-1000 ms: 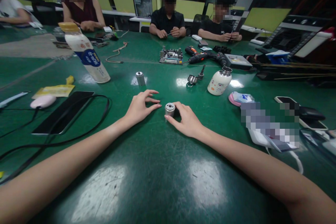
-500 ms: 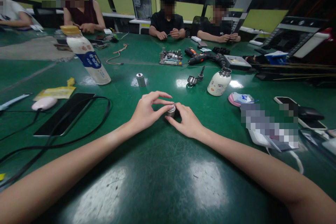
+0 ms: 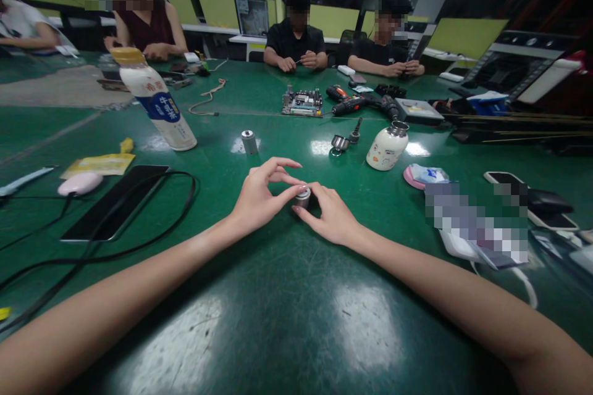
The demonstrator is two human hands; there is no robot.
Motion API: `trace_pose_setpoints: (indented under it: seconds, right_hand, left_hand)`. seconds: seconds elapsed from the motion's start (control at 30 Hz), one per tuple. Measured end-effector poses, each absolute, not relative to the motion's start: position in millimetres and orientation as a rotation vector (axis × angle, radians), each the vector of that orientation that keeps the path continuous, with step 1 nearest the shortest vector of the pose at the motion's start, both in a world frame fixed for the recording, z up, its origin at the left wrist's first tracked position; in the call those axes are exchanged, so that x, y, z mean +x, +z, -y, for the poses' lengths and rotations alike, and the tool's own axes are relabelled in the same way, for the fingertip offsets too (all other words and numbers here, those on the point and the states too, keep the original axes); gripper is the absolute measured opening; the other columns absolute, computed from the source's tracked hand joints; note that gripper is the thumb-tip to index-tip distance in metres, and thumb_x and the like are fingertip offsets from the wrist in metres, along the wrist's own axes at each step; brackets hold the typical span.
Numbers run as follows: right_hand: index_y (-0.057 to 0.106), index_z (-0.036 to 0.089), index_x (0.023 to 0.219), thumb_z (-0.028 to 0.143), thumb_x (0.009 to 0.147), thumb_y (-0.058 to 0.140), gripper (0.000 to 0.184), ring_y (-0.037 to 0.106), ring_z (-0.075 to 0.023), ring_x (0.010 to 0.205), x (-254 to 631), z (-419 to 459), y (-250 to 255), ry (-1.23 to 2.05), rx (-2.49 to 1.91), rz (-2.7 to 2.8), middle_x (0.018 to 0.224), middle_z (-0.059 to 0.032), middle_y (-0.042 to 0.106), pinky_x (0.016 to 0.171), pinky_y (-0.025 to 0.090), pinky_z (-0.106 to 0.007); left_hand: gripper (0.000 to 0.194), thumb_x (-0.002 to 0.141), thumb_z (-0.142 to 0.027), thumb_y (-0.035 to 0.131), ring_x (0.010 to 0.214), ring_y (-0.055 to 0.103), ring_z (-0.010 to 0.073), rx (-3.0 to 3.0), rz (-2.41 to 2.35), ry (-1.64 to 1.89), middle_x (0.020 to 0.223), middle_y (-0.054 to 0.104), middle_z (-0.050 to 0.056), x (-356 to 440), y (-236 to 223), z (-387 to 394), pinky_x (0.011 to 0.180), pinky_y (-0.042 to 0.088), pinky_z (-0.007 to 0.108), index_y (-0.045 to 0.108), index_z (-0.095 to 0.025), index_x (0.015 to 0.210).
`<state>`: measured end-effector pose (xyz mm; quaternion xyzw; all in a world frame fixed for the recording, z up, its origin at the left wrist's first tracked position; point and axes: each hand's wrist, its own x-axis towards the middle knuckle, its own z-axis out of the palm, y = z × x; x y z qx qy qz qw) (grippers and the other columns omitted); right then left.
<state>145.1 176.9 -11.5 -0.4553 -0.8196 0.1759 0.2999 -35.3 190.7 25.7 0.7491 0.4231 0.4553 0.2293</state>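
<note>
Metal cylinder [image 3: 302, 199] gripped upright on table [image 3: 278, 278] by right hand [image 3: 331, 216]; top now reached by left hand [image 3: 257, 197], so both hands engaged; left pinch cannot be told. Grey can [image 3: 249, 143] untouched beyond left hand.

Both forearms angled inward, left hand [image 3: 263, 194] arched with thumb extended, right hand [image 3: 330, 215] low, fingers curved.

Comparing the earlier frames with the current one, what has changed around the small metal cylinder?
The left hand has moved rightward, from beside the small metal cylinder to its top, where the thumb now covers part of it. Whether it grips anything is unclear. The right hand still holds the cylinder's side; the grey canister and cream bottle stayed put.
</note>
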Motion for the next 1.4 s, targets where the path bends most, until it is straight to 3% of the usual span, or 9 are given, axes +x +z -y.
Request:
trace_pose_setpoints:
  seconds: [0.2, 0.43, 0.7, 0.77, 0.87, 1.0, 1.4]
  right_hand:
    - [0.053, 0.019, 0.112, 0.035, 0.091, 0.063, 0.028, 0.062, -0.0245, 0.096, 144.7, -176.9, -12.5, 0.445, -1.21, 2.168, 0.105, -0.008, 0.067, 0.088, 0.044, -0.039]
    - [0.053, 0.02, 0.111, 0.035, 0.091, 0.064, 0.028, 0.062, -0.0243, 0.097, 144.8, -176.8, -12.2, 0.458, -1.219, 2.163, 0.105, -0.0078, 0.067, 0.088, 0.044, -0.038]
    - [0.053, 0.02, 0.111, 0.037, 0.091, 0.063, 0.028, 0.062, -0.0242, 0.096, 144.8, -177.3, -13.1, 0.461, -1.214, 2.163, 0.105, -0.008, 0.067, 0.088, 0.044, -0.039]
    - [0.053, 0.02, 0.111, 0.036, 0.091, 0.063, 0.028, 0.062, -0.0243, 0.095, 144.9, -177.4, -12.7, 0.462, -1.217, 2.164, 0.105, -0.008, 0.067, 0.088, 0.044, -0.039]
    - [0.053, 0.019, 0.11, 0.036, 0.091, 0.063, 0.027, 0.062, -0.0244, 0.095, 145.1, -177.3, -11.9, 0.458, -1.21, 2.165, 0.104, -0.008, 0.067, 0.087, 0.044, -0.039]
    - [0.053, 0.02, 0.111, 0.036, 0.091, 0.063, 0.028, 0.062, -0.0243, 0.095, 145.5, -177.4, -12.2, 0.449, -1.203, 2.168, 0.104, -0.0076, 0.067, 0.087, 0.045, -0.038]
    - [0.051, 0.019, 0.106, 0.036, 0.092, 0.06, 0.023, 0.062, -0.0245, 0.092, 145.1, -177.8, -13.7, 0.41, -1.195, 2.196, 0.099, -0.0078, 0.066, 0.084, 0.045, -0.038]
  left_hand:
    - [0.035, 0.081, -0.037, 0.073, 0.093, 0.074, 0.0237, 2.02, -1.329, 1.457, 0.088, 0.076, 0.003, -46.3, 22.3, -202.7, 0.097, 0.049, 0.04, 0.059, -0.021, 0.109]
    - [0.027, 0.08, -0.037, 0.073, 0.096, 0.071, 0.027, 2.162, -1.47, 1.03, 0.085, 0.079, 0.003, -77.5, -6.4, -231.7, 0.096, 0.045, 0.045, 0.062, -0.023, 0.101]
    - [0.028, 0.078, -0.035, 0.075, 0.103, 0.064, 0.0291, 2.278, -1.525, 1.02, 0.099, 0.078, 0.005, -75.1, -4.8, -229.5, 0.094, 0.04, 0.045, 0.065, -0.024, 0.102]
    - [0.029, 0.078, -0.036, 0.075, 0.103, 0.064, 0.0294, 2.27, -1.531, 1.026, 0.095, 0.079, 0.004, -75.3, -5.7, -230.0, 0.094, 0.04, 0.046, 0.064, -0.024, 0.102]
    - [0.027, 0.079, -0.036, 0.074, 0.1, 0.067, 0.029, 2.243, -1.486, 1.092, 0.086, 0.079, 0.004, -72.7, -1.9, -228.7, 0.096, 0.04, 0.047, 0.065, -0.023, 0.102]
    - [0.031, 0.079, -0.037, 0.075, 0.095, 0.072, 0.0267, 2.159, -1.281, 1.277, 0.09, 0.078, 0.005, -60.6, 16.9, -217.3, 0.097, 0.044, 0.045, 0.064, -0.021, 0.104]
    - [0.029, 0.083, -0.037, 0.071, 0.101, 0.071, 0.0261, 2.228, -1.068, 1.13, 0.095, 0.078, 0.006, -43.8, 31.5, -196.2, 0.096, 0.046, 0.043, 0.064, -0.021, 0.106]
